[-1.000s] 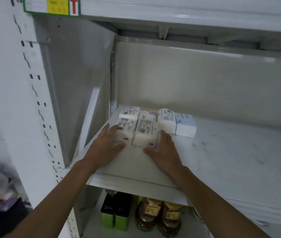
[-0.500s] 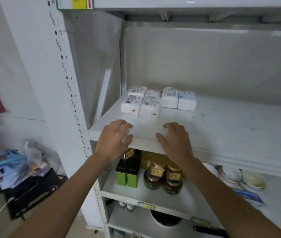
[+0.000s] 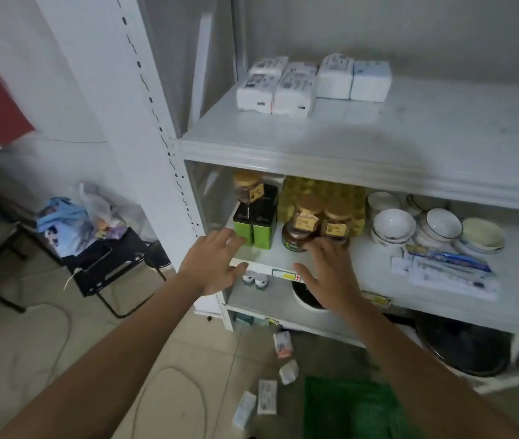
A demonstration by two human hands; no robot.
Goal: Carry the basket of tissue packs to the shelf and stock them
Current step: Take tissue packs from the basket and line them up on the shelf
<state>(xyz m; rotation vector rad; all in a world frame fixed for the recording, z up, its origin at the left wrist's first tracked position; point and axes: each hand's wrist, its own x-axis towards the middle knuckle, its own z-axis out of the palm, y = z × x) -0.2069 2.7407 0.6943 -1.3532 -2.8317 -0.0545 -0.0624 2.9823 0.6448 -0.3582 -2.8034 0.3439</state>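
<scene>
Both hands empty, fingers spread: left hand (image 3: pixel 212 264), right hand (image 3: pixel 327 274). Loose tissue packs (image 3: pixel 267 397) on floor by green basket (image 3: pixel 353 407) should be gathered squarely, then butted vs stocked row (image 3: pixel 312 82).

Six tissue packs (image 3: pixel 296 87) shelved, four packs (image 3: pixel 267 392) on the floor, two green tins (image 3: pixel 254 229), one green basket (image 3: pixel 351 410).

White tissue packs (image 3: pixel 283 87), pale-blue pack (image 3: pixel 370 80); green basket (image 3: pixel 353 407); white shelf (image 3: pixel 378 144).
</scene>
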